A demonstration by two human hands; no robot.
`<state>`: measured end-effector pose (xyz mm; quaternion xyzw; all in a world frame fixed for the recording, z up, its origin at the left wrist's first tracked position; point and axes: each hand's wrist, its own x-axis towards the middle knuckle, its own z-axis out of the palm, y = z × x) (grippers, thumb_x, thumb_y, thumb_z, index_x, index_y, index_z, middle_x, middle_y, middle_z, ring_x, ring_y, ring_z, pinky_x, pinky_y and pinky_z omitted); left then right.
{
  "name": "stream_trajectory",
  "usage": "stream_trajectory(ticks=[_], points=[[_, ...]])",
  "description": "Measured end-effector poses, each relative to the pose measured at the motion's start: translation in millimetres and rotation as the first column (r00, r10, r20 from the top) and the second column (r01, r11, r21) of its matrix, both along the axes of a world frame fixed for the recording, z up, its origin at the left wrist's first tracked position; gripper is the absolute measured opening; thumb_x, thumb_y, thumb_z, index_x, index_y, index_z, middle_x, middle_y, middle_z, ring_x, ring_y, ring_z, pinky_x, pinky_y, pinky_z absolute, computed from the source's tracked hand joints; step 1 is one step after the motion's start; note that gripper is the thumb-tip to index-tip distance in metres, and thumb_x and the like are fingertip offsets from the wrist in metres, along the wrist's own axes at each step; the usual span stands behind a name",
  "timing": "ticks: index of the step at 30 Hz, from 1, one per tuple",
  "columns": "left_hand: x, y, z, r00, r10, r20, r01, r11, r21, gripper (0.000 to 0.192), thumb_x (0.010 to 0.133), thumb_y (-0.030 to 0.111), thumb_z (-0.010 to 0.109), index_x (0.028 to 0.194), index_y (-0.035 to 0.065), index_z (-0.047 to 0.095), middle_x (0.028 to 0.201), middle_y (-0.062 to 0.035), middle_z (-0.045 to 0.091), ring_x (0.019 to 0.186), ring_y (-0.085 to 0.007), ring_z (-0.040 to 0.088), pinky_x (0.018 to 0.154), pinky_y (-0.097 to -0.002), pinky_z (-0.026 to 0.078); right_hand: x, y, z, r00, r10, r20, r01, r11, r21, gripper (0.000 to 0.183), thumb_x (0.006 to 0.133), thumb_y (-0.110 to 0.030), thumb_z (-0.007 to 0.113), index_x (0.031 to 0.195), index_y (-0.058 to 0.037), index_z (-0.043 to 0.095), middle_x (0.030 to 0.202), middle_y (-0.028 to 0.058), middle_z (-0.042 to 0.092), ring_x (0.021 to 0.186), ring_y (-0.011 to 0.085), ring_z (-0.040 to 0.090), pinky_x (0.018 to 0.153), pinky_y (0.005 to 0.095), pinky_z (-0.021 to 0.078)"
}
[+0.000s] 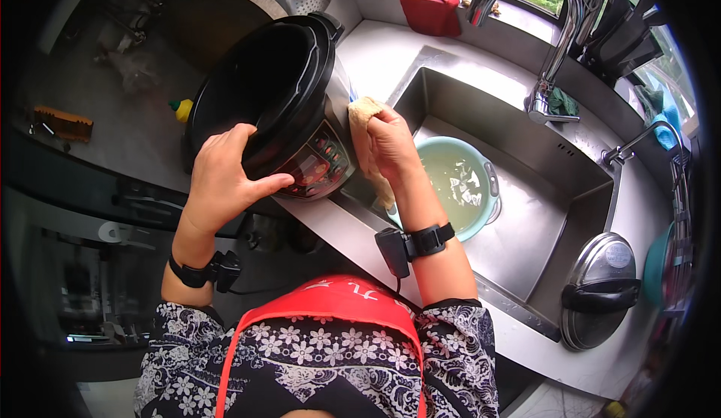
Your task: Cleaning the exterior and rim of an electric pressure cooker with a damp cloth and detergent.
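An electric pressure cooker [343,102] with a dark, lidless pot stands tilted on the counter beside the sink. My left hand [225,173] grips its near rim, fingers at the opening and thumb over the control panel [321,161]. In my right hand [393,139] is a beige cloth [360,122], pinched against the cooker's silvery side; part of it hangs down below my fingers. A light-blue basin [489,215] of cloudy water sits in the stainless-steel sink [535,238], partly hidden by my right forearm.
A chrome faucet [563,40] arches over the sink's back edge. At the right lies a metal lid with a black handle [600,295]. A red cloth [431,8] rests by the window. Left of the cooker are a yellow bottle [181,110] and an orange packet [63,124].
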<state>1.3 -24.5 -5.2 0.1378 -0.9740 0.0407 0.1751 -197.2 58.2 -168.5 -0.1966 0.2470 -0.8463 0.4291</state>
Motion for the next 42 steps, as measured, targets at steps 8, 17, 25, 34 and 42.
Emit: stream_trajectory(ticks=[8,17,25,34,42], points=[[-19,8,-17,0.976,0.128,-0.175,-0.117,0.990,0.074,0.057,0.061,0.038,0.086,0.094,0.0005,0.060,0.082,-0.0162,0.065,0.076,-0.0344,0.063,0.066,-0.0384,0.050,43,-13,-14,0.900,-0.357,-0.252,0.369,0.929,0.000,0.021,0.086,0.000,0.054,0.105,-0.0009,0.063,0.082,-0.0025,0.060,0.069,0.0052,0.055,0.060,0.0192,0.0429],[-15,-1,-14,0.982,0.113,-0.150,-0.098,0.990,0.101,0.051,0.060,0.035,0.086,0.088,0.0026,0.058,0.078,-0.0145,0.064,0.073,-0.0339,0.062,0.063,-0.0382,0.049,32,-14,-5,0.833,-0.342,-0.434,0.415,0.906,0.083,0.011,0.090,0.000,0.054,0.098,-0.0004,0.063,0.076,-0.0036,0.059,0.059,0.0024,0.050,0.050,0.0177,0.0374],[-15,1,-16,0.980,0.122,-0.157,-0.109,0.990,0.092,0.051,0.059,0.034,0.086,0.087,0.0035,0.057,0.076,-0.0131,0.063,0.070,-0.0334,0.061,0.062,-0.0385,0.048,30,-28,17,0.783,-0.411,-0.467,0.472,0.882,0.015,0.015,0.089,0.003,0.056,0.101,-0.0004,0.064,0.088,-0.0001,0.063,0.079,0.0071,0.057,0.072,0.0204,0.0464],[-14,-6,-20,0.981,0.119,-0.154,-0.107,0.991,0.080,0.052,0.059,0.034,0.087,0.089,0.0032,0.057,0.078,-0.0136,0.063,0.072,-0.0336,0.061,0.063,-0.0388,0.048,46,-36,17,0.683,-0.562,-0.467,0.641,0.768,0.014,0.009,0.092,-0.006,0.057,0.100,-0.0038,0.058,0.083,-0.0010,0.058,0.076,0.0067,0.052,0.070,0.0217,0.0443],[-16,-4,-22,0.975,0.085,-0.206,-0.072,0.995,0.069,0.054,0.061,0.035,0.086,0.096,0.0028,0.060,0.084,-0.0144,0.065,0.077,-0.0339,0.063,0.069,-0.0380,0.050,-4,-22,-69,0.963,-0.271,0.010,0.232,0.842,0.487,0.038,0.098,-0.037,0.051,0.112,-0.0037,0.060,0.100,0.0056,0.062,0.087,0.0161,0.058,0.080,0.0294,0.0465]])
